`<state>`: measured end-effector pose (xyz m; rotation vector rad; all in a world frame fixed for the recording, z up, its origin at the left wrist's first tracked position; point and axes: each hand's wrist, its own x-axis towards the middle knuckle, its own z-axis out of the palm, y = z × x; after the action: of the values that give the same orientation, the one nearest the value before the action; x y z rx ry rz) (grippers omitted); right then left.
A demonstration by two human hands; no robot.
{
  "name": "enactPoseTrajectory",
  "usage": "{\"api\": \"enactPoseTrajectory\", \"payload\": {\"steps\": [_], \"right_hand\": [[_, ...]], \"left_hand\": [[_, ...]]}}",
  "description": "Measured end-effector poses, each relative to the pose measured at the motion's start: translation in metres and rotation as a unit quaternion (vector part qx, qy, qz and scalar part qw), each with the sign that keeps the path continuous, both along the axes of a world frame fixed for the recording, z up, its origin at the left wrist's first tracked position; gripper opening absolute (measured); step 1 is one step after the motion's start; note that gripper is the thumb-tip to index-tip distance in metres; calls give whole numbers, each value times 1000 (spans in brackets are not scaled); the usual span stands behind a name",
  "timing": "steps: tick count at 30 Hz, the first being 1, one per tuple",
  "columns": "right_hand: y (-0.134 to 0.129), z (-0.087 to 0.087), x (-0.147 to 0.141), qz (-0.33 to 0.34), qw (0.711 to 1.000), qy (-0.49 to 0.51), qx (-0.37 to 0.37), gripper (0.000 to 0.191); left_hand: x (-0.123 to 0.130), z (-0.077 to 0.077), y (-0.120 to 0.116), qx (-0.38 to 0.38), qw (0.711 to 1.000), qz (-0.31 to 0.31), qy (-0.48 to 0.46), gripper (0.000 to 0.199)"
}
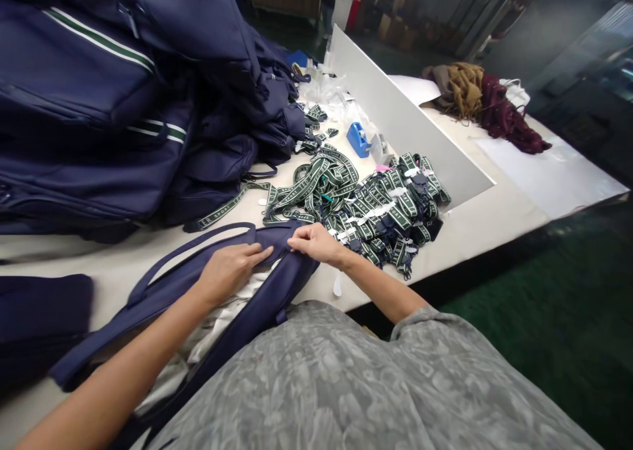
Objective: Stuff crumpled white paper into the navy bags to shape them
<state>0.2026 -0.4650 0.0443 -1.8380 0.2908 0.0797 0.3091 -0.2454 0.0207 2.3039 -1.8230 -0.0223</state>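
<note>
A navy bag (171, 305) lies in front of me with its long top opening spread, and crumpled pale stuffing (216, 321) shows inside. My left hand (230, 272) is closed on the far edge of that opening, its index finger reaching along the fabric. At the opening's right end, my right hand (316, 242) pinches the bag between thumb and finger; any small part under the fingertips is hidden. A navy carry handle (190, 242) arches on the far side of the bag, left of my hands.
Navy bags (89, 107) are piled high at left. Bundled green lettered straps (390, 209) and loose straps (316, 183) lie just beyond my hands. Behind them are a blue tape dispenser (359, 139) and a low white partition (405, 117). Maroon cloth (507, 117) rests past it.
</note>
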Motion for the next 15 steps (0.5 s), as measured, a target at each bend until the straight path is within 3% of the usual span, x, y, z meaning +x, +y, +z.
{"api": "enactPoseTrajectory", "payload": {"steps": [2,4,7,10,13,15], "right_hand": [[19,-2,-6,-20,998,-25,-62,25],[31,-9,-9,-63,995,-15,-73,25],[32,-19,-11,-131,991,30,10,28],[22,-22,-13,-166,975,66,129,27],[14,-23,-13,-172,963,76,194,22],[12,-25,-9,-160,963,73,203,23]], "left_hand": [[2,-4,-3,7,1000,-19,5,45],[3,-5,-7,30,999,-27,3,44],[-2,8,-11,49,998,-3,-39,46],[-18,29,-17,-3,996,45,-75,41],[-36,41,-31,-11,994,104,2,28],[-43,37,-45,27,987,135,78,33]]}}
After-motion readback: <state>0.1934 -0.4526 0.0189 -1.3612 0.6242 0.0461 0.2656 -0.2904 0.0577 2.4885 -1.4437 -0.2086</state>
